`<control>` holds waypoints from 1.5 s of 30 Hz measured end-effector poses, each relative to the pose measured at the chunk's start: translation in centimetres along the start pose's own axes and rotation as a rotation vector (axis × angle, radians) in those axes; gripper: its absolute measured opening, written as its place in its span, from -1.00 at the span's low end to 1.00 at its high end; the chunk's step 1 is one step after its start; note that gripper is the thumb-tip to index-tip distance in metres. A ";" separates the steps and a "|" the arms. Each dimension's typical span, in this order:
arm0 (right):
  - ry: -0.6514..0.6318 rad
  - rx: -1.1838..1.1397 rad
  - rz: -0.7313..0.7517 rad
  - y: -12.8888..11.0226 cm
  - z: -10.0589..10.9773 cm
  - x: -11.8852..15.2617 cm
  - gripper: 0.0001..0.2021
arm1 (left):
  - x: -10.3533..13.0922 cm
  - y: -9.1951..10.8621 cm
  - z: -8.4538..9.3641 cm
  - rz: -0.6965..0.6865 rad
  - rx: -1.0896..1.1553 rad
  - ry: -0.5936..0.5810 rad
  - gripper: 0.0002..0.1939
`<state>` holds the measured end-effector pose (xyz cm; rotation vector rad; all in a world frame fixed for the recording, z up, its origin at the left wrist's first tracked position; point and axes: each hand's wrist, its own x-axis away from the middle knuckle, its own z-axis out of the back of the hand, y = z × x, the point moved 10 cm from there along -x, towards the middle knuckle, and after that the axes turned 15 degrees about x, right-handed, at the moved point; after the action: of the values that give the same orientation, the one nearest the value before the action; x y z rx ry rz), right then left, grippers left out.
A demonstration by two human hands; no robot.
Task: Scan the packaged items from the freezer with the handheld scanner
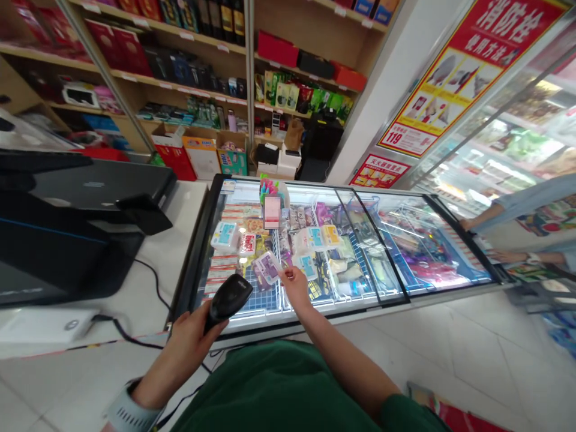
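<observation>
My left hand [191,336] is wrapped round the handle of a black barcode scanner [230,297], whose head points over the freezer's front left part. Pinched at its edge by my right hand [296,288] is a small purple-and-white package [267,267], tilted above the glass. Several similar white packs are around it: a blue-labelled one [225,236] to the left, a red-labelled one [247,244] near it, another blue-labelled one [306,266] by my right hand, and a yellow-labelled one [330,236] farther right. What exactly the packages contain I cannot make out.
The glass-topped chest freezer [391,258] holds bagged goods in baskets. A pink card [272,213] stands at its back. Left is a counter [175,210] with a black checkout machine [67,222] and cables. Another person's hands [504,257] rest at the freezer's right end.
</observation>
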<state>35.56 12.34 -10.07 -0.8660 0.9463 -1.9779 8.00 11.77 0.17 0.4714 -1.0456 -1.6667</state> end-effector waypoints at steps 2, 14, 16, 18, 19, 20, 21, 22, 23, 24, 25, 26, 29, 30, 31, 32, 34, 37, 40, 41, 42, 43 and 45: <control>0.014 -0.015 -0.007 0.3 1.1 0.5 -0.79 | -0.4 0.6 -0.9 -0.017 -0.008 -0.024 -0.67; 0.048 -0.027 -0.031 2.2 4.4 2.3 -0.78 | -1.3 3.6 -5.4 -0.030 -0.041 -0.181 -0.69; 0.055 -0.050 -0.031 2.5 4.7 2.4 -0.78 | -1.4 4.0 -5.8 -0.050 -0.053 -0.185 -0.70; 0.065 -0.055 -0.033 2.7 5.0 2.5 -0.78 | -1.5 4.4 -6.1 -0.072 -0.057 -0.185 -0.69; 0.069 -0.050 -0.035 2.8 5.2 2.6 -0.77 | -1.5 4.7 -6.2 -0.082 -0.055 -0.190 -0.69; 0.072 -0.045 -0.036 2.9 5.4 2.6 -0.77 | -1.5 4.9 -6.4 -0.091 -0.053 -0.196 -0.68; 0.072 -0.042 -0.037 3.0 5.5 2.7 -0.76 | -1.5 5.0 -6.5 -0.097 -0.052 -0.200 -0.67; 0.072 -0.039 -0.039 3.1 5.6 2.7 -0.76 | -1.5 5.1 -6.7 -0.097 -0.054 -0.204 -0.67; 0.072 -0.036 -0.042 3.2 5.7 2.7 -0.77 | -1.5 5.2 -6.8 -0.092 -0.059 -0.208 -0.67; 0.072 -0.035 -0.045 3.2 5.8 2.7 -0.78 | -1.5 5.1 -6.9 -0.085 -0.064 -0.210 -0.68; 0.072 -0.035 -0.049 3.3 5.9 2.7 -0.78 | -1.5 5.1 -7.0 -0.078 -0.069 -0.213 -0.69; 0.072 -0.037 -0.051 3.4 5.9 2.7 -0.78 | -1.5 5.1 -7.1 -0.073 -0.073 -0.215 -0.69; 0.071 -0.058 -0.052 3.3 6.0 2.8 -0.78 | -1.4 5.1 -7.4 -0.073 -0.076 -0.223 -0.68; 0.071 -0.065 -0.051 3.3 6.0 2.9 -0.77 | -1.4 5.1 -7.4 -0.075 -0.073 -0.222 -0.68; 0.071 -0.072 -0.050 3.3 6.0 2.9 -0.77 | -1.4 5.2 -7.4 -0.077 -0.068 -0.218 -0.67; 0.070 -0.078 -0.049 3.3 6.0 3.0 -0.77 | -1.4 5.2 -7.4 -0.077 -0.061 -0.215 -0.68; 0.069 -0.094 -0.051 3.5 6.1 2.9 -0.76 | -1.4 5.2 -7.4 -0.071 -0.048 -0.213 -0.69; 0.081 -0.159 -0.086 4.5 6.7 2.5 -0.73 | -1.5 4.8 -7.3 -0.052 -0.042 -0.207 -0.70; 0.122 -0.270 -0.193 6.6 7.8 1.7 -0.68 | -1.5 4.4 -7.1 -0.050 -0.040 -0.188 -0.67; 0.138 -0.295 -0.229 7.3 8.2 1.4 -0.66 | -1.4 4.2 -7.1 -0.054 -0.038 -0.182 -0.66; 0.153 -0.308 -0.261 8.0 8.6 1.1 -0.65 | -1.4 4.1 -7.0 -0.056 -0.037 -0.177 -0.65; 0.165 -0.312 -0.285 8.6 8.9 0.8 -0.65 | -1.3 4.0 -7.0 -0.056 -0.038 -0.175 -0.64; 0.182 -0.306 -0.310 9.4 9.4 0.3 -0.66 | -1.2 3.8 -6.9 -0.047 -0.045 -0.174 -0.65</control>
<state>46.27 5.07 -13.24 -1.0675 1.3106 -2.2383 15.75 9.87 -0.65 0.3281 -1.1282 -1.7943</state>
